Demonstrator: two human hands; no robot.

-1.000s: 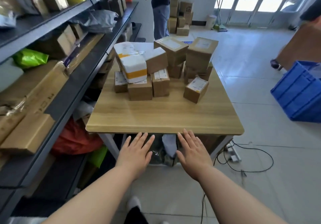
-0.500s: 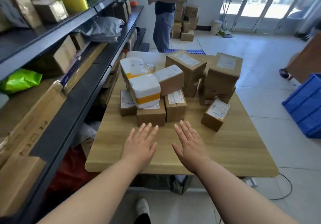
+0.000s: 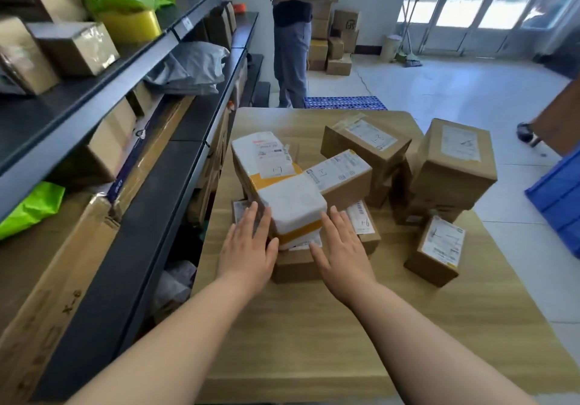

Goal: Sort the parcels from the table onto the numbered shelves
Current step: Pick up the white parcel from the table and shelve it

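Your left hand [image 3: 248, 247] and right hand [image 3: 342, 249] flank the white parcel [image 3: 293, 205] near the table's [image 3: 314, 342] left edge; fingers straight, together.

- Light wood-grain table top [image 3: 314, 335]: smooth, matt laminate look.
- White plastic-wrapped parcel with yellow tape band [image 3: 293, 208]: slightly glossy film.
- Brown corrugated cardboard boxes [image 3: 452, 172]: matt, with white paper labels.
- Dark grey metal shelves [image 3: 131, 241]: smooth, painted.
- Grey plastic mailer bag [image 3: 191, 68]: crinkled, faint sheen.
- Pale floor tiles [image 3: 470, 90]: glossy.
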